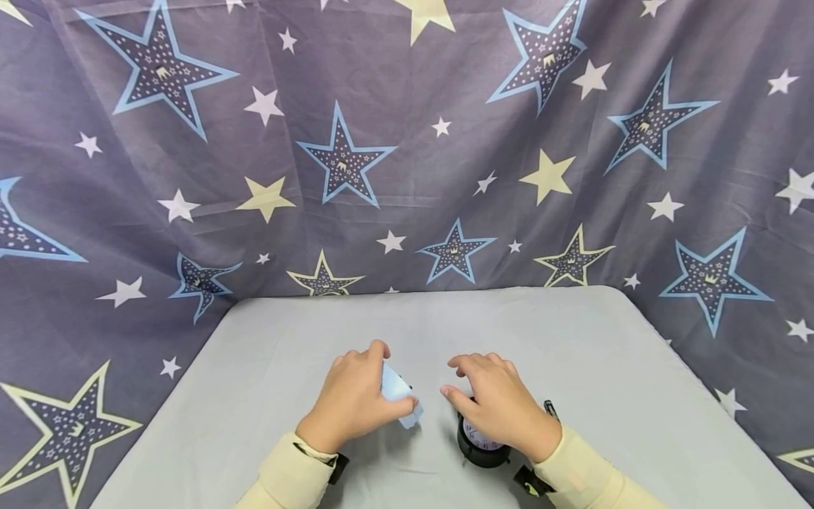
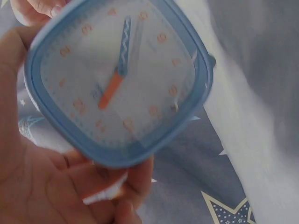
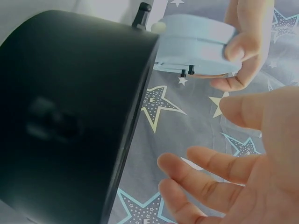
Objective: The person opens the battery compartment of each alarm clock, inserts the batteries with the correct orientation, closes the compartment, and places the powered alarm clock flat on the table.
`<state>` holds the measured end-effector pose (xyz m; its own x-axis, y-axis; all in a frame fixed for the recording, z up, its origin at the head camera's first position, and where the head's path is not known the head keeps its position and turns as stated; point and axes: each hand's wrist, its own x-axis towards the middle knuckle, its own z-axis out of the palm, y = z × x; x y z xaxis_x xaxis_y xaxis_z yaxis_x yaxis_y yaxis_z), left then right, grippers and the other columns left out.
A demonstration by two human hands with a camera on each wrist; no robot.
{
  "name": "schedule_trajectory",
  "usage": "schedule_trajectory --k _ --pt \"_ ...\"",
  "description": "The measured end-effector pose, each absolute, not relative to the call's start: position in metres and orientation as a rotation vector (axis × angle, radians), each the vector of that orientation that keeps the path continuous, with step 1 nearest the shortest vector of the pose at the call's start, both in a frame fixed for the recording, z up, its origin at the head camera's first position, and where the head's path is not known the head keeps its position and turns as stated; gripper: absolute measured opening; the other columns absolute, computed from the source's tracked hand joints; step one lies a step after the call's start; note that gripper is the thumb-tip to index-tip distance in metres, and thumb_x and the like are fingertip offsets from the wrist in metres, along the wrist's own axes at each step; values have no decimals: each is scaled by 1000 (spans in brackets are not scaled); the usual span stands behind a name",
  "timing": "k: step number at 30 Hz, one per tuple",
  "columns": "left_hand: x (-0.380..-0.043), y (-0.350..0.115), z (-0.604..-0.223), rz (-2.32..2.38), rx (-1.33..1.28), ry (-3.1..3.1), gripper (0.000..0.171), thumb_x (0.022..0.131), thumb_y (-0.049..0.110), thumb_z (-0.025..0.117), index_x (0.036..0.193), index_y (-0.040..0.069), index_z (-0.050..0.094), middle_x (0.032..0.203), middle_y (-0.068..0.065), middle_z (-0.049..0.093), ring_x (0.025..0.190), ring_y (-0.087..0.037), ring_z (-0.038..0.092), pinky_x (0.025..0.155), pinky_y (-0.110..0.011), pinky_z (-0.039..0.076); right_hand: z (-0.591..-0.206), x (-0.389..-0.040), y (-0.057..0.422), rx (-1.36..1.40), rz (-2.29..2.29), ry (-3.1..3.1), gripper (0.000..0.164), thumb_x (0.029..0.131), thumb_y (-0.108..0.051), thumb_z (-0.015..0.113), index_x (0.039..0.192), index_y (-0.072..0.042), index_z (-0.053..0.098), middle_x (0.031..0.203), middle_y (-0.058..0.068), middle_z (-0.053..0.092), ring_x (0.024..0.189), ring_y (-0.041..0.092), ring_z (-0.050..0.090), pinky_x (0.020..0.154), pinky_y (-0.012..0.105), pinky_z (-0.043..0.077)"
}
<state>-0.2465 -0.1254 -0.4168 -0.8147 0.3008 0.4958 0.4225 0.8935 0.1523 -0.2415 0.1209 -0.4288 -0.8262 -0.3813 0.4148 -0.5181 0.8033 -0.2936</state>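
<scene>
A light blue alarm clock (image 1: 396, 389) with rounded corners is in my left hand (image 1: 352, 399), gripped between thumb and fingers. In the left wrist view its face (image 2: 121, 93) shows orange numerals, an orange hand and a blue hand. Two small black knobs stick out of the blue clock (image 3: 198, 44) in the right wrist view. My right hand (image 1: 499, 396) hovers over a round black alarm clock (image 1: 482, 454), hiding part of its white dial. Its fingers (image 3: 205, 163) are spread and relaxed, holding nothing. The black clock's dark casing (image 3: 70, 93) fills the left of that view.
Both clocks are at the near middle of a table (image 1: 267, 353) covered with a pale grey cloth. A dark curtain (image 1: 381, 42) printed with stars hangs behind the table and along both sides.
</scene>
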Motion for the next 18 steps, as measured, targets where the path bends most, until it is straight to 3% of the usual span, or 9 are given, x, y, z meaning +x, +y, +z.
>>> schedule_trajectory --k 11,18 --pt "-243 -123 -415 -263 -271 -2575 67 59 70 65 88 13 45 57 5 48 47 -17 40 51 -35 34 -429 -240 120 686 573 -2655 36 89 -51 58 115 -26 63 98 -18 61 84 4 47 81 36 37" --pt "-245 -126 -418 -167 -93 -2671 76 57 76 60 92 10 47 58 1 49 50 -24 43 52 -40 36 -430 -240 120 707 567 -2657 30 89 -48 60 110 -27 64 101 -15 63 88 8 50 84 38 38"
